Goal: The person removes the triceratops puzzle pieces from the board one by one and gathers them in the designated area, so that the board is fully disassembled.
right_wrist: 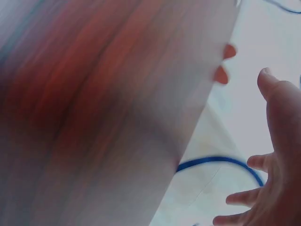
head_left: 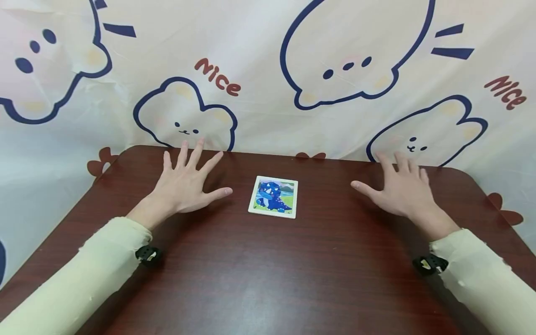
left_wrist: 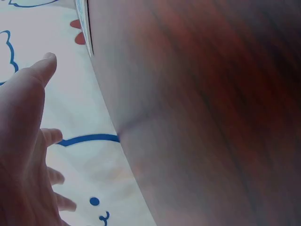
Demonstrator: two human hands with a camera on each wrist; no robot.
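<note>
A square picture puzzle (head_left: 274,197) with a pale border and a blue cartoon dinosaur lies flat on the dark wooden table (head_left: 268,270). In the head view my left hand (head_left: 184,186) is to the left of it, fingers spread and holding nothing. On the other side my right hand (head_left: 402,188) is farther from the picture, its fingers also extended with nothing in them. Both hands appear held over the table, apart from the picture. The left wrist view shows the left thumb (left_wrist: 44,68) and fingertips; only a sliver of the picture's edge shows there.
Behind the table's far edge hangs a pale cloth (head_left: 255,125) printed with cartoon bears and the word "Nice". Dark bands, one on the left wrist (head_left: 148,255) and one on the right (head_left: 430,264), sit by the light sleeves.
</note>
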